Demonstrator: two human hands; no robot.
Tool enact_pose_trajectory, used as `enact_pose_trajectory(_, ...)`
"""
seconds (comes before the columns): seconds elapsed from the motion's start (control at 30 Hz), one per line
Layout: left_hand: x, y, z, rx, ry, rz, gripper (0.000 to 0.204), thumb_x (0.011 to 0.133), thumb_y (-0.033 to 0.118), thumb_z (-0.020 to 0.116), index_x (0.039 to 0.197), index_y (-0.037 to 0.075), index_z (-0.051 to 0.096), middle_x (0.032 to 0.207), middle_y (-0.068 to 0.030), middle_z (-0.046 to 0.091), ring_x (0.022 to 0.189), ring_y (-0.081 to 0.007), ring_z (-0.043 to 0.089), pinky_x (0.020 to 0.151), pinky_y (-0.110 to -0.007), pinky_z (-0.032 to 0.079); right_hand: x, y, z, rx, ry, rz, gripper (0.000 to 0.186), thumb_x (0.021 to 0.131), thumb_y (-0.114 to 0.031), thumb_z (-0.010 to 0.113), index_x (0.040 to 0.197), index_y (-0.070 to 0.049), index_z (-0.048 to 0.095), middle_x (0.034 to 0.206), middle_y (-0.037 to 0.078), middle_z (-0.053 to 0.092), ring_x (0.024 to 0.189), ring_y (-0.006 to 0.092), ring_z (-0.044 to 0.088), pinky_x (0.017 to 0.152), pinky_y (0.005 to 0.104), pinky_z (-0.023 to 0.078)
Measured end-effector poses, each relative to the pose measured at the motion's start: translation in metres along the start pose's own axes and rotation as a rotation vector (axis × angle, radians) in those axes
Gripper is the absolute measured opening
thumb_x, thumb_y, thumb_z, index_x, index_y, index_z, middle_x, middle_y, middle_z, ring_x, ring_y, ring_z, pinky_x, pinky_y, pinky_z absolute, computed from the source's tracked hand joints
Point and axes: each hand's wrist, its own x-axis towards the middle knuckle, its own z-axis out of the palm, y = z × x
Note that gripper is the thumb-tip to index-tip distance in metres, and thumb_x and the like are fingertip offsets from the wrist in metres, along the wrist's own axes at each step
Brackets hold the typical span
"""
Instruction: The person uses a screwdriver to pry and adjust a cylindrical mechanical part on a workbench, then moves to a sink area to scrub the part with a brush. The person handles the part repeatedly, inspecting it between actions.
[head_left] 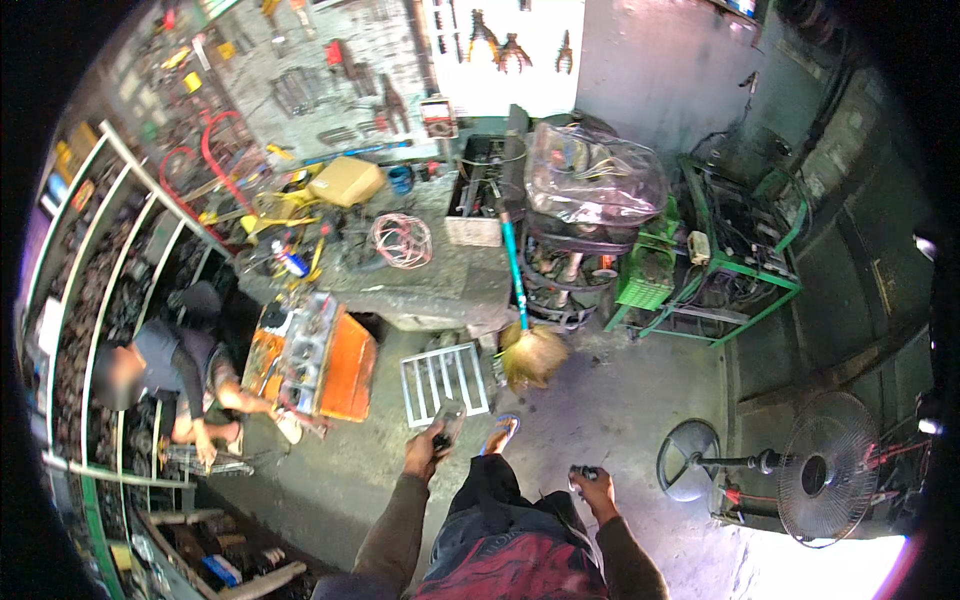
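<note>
My left hand (pixel 421 455) is closed on a small dark object with a flat, translucent piece (pixel 451 418) standing up from it; I cannot tell what it is. My right hand (pixel 598 491) grips a small dark part (pixel 583 476) out in front of my right hip. Past my left hand, a white metal grate (pixel 420 380) lies on the floor, and a straw broom (pixel 532 355) with a teal handle leans beside it. My sandalled foot (pixel 500 435) shows between my hands.
A person (pixel 165 370) crouches at the left beside an orange toolbox (pixel 350 370) and a shelving rack (pixel 100 240). A cluttered bench (pixel 460 280) runs along the back. A green metal frame (pixel 760 300) stands back right; a pedestal fan (pixel 820 470) is at the right.
</note>
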Motion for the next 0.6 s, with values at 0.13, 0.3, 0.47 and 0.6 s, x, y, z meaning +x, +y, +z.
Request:
enact_pose_trajectory(0.13, 0.128, 0.034, 0.158, -0.005, -0.070, -0.078, 0.046, 0.089, 0.038, 0.081, 0.117, 0.004, 0.065, 0.108, -0.0116, 0.068, 0.096, -0.0326, 0.071, 0.090, -0.048, 0.057, 0.012, 0.020, -0.011, 0.188, 0.187, 0.115, 0.061, 0.076, -0.029, 0.091, 0.118, 0.007, 0.065, 0.085, 0.013, 0.074, 0.062, 0.0189, 0.067, 0.050, 0.0328, 0.053)
enact_pose_trajectory(0.3, 0.249, 0.073, 0.307, -0.075, -0.207, -0.077, 0.065, 0.095, 0.044, 0.076, 0.145, 0.010, 0.053, 0.124, -0.0127, 0.064, 0.105, -0.0369, 0.071, 0.098, -0.053, 0.056, 0.050, -0.005, 0.013, 0.169, 0.205, 0.306, 0.069, 0.076, -0.034, 0.093, 0.124, 0.007, 0.064, 0.088, 0.014, 0.074, 0.063, 0.0170, 0.066, 0.049, 0.0310, 0.052)
enact_pose_trajectory(0.47, 0.345, 0.120, 0.398, 0.145, -0.175, 0.243, 0.067, 0.090, 0.024, 0.084, 0.145, 0.006, 0.050, 0.114, -0.0065, 0.070, 0.099, -0.0172, 0.064, 0.071, -0.028, 0.050, 0.135, -0.088, 0.067, 0.087, 0.176, 0.087, 0.062, 0.081, -0.038, 0.088, 0.124, 0.003, 0.069, 0.088, 0.011, 0.075, 0.067, 0.0160, 0.067, 0.058, 0.0309, 0.054)
enact_pose_trajectory(0.6, 0.411, 0.130, 0.399, 0.530, -0.238, 0.724, 0.047, 0.093, 0.020, 0.074, 0.133, -0.001, 0.061, 0.124, -0.0125, 0.073, 0.118, -0.0237, 0.066, 0.097, -0.038, 0.051, 0.191, -0.256, 0.090, 0.358, 0.099, 0.089, 0.052, 0.090, -0.035, 0.081, 0.124, 0.002, 0.070, 0.099, 0.010, 0.075, 0.084, 0.0178, 0.069, 0.070, 0.0335, 0.055)
